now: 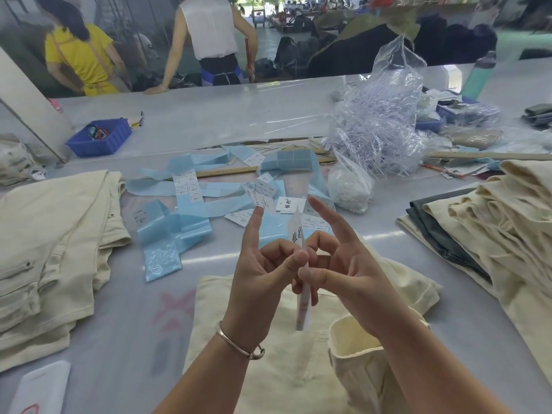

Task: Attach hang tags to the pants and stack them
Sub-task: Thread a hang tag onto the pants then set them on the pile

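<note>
Cream pants [268, 348] lie flat on the worktop [128, 309] at lower centre, directly under both hands, likely so the tag can go straight onto them. White hang tag [302, 294] is held edge-on above the cloth, pinched between left hand [257, 282] and right hand [349, 276] at frame centre. Left thumb and curled fingers close on the tag; index finger points up. Right thumb presses the tag's other face, one finger raised, others curled in. Both wrists are lifted clear of the fabric. Cream stack [44, 249] sits at left, a taller pile [507, 222] at right; which is finished I cannot tell. Blue backing strips [179, 225] and loose labels litter mid-frame, within reach.
</note>
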The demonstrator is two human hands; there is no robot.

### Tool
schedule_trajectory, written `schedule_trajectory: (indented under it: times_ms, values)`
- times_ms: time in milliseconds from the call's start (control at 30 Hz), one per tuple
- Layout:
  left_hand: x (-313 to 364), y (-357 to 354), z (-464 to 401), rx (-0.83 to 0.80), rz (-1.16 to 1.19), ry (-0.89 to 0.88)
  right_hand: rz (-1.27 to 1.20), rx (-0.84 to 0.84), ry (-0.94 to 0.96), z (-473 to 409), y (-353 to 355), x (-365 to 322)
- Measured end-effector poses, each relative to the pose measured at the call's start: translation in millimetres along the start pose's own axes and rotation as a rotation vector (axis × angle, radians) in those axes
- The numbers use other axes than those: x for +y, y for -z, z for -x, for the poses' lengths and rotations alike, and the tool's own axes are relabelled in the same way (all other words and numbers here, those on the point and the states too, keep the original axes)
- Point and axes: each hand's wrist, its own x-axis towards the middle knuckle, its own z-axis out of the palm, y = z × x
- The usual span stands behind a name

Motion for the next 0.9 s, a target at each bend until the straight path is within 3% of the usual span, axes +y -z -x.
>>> schedule_trajectory:
  times_ms: [267, 467, 700, 900]
  values:
    - [2, -2, 2, 0.051, 0.004, -0.042, 0.021, 0.008, -0.006, 1, 1, -3]
    - [-2, 1, 5, 0.168, -0.053, -0.109, 0.567, 0.277, -0.008, -5, 10, 0]
    - [13, 8, 5, 0.268, -0.218, -0.146, 0.289, 0.331, -0.167, -3, 20, -4]
    - [19, 3, 4, 0.224, -0.311, 0.01, 0.163, 0.289, -0.135, 0, 13, 1]
